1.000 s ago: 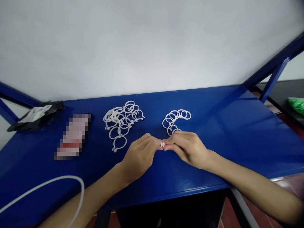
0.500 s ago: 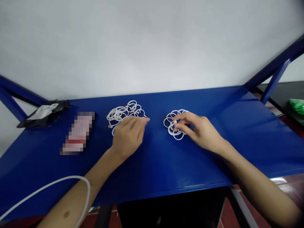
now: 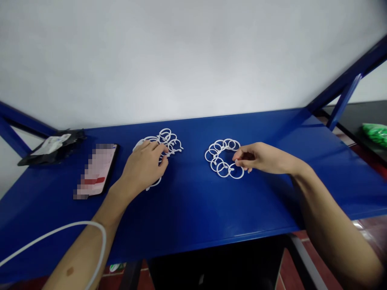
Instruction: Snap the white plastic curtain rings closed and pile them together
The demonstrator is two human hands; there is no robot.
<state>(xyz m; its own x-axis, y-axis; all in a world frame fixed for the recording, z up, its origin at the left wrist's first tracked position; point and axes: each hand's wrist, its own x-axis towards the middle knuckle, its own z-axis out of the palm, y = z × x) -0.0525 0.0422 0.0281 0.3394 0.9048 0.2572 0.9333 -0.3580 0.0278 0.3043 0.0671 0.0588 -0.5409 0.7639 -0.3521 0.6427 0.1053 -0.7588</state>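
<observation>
On the blue table [image 3: 196, 201] lie two groups of white plastic rings. My left hand [image 3: 143, 167] rests on the loose pile of rings [image 3: 169, 141] at centre left, its fingers curled down into the pile around a ring. My right hand [image 3: 261, 158] lies to the right of a curved row of linked rings [image 3: 218, 155]. Its thumb and forefinger pinch the edge of the last ring [image 3: 236, 173] in that row, which lies flat on the table.
A phone [image 3: 96, 169] lies left of the pile, and a black bag with a white label [image 3: 51, 147] sits at the far left. A white cable [image 3: 60, 231] loops over my left forearm. Blue frame struts [image 3: 344, 96] rise at the right, with something green [image 3: 376, 133] beyond.
My hands were together at the centre, pinching one ring. They parted: the left went to the loose pile, the right carried the ring to the row and set it at its end.
</observation>
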